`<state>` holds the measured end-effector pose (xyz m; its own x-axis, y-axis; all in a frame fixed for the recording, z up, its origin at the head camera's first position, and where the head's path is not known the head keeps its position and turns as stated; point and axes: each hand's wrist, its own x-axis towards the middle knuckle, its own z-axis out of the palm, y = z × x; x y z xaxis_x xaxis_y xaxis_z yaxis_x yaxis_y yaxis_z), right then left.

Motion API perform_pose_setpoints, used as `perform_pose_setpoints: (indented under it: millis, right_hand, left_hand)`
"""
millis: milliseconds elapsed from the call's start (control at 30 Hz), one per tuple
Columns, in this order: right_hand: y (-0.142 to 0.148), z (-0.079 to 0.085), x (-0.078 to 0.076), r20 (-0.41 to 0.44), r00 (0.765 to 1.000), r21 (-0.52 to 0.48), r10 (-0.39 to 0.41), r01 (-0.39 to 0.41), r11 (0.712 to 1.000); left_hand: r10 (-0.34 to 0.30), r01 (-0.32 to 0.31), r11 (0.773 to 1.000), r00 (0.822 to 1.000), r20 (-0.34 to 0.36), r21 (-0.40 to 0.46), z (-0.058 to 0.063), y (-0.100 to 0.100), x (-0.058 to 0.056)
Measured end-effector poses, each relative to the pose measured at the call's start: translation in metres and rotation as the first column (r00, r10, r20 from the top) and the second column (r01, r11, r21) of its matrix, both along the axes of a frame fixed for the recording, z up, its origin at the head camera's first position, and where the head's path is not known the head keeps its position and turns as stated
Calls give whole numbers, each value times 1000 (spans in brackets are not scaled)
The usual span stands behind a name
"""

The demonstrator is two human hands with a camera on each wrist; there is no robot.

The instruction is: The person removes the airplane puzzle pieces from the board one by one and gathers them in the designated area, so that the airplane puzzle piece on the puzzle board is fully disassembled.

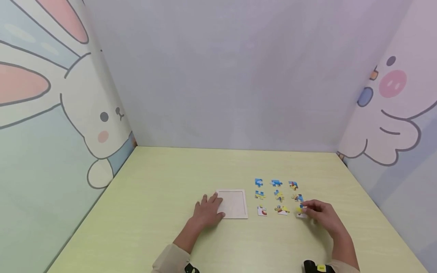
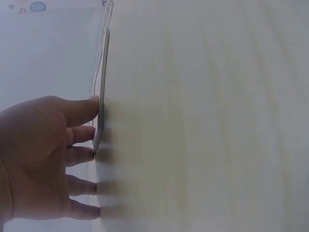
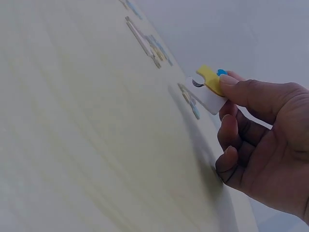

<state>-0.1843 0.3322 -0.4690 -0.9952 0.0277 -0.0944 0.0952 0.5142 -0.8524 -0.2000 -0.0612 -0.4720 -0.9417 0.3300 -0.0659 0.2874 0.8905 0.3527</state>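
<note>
My right hand (image 1: 322, 216) pinches a jigsaw puzzle piece (image 1: 301, 211) between thumb and forefinger, at the near right corner of the laid-out pieces. In the right wrist view this puzzle piece (image 3: 209, 90) is white and yellow with a bit of blue, held tilted above the table; the other fingers curl loosely below. My left hand (image 1: 207, 213) lies with fingers spread at the left side of a square, pale puzzle tray (image 1: 233, 204) with a raised rim. Its thumb touches the tray's edge (image 2: 102, 77) in the left wrist view, and the fingertips press the tabletop.
Several loose puzzle pieces (image 1: 279, 195) in blue, yellow and white lie in spaced rows right of the tray. The light wood-grain table (image 1: 164, 174) meets a plain back wall (image 1: 235, 76), and side panels with a cartoon rabbit (image 1: 92, 113) and pig (image 1: 385, 113) flank it.
</note>
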Motion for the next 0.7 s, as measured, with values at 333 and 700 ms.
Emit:
perform_pose_setpoints:
  millis: [333, 700]
  right_hand:
    - [-1, -1, -8, 17, 1000, 117, -25, 22, 993]
    - [-2, -5, -12, 4, 998, 202, -56, 54, 978]
  left_hand:
    - [4, -4, 1000, 1000, -6, -4, 0, 0, 1]
    - [-4, 4, 1000, 1000, -16, -16, 0, 0, 2]
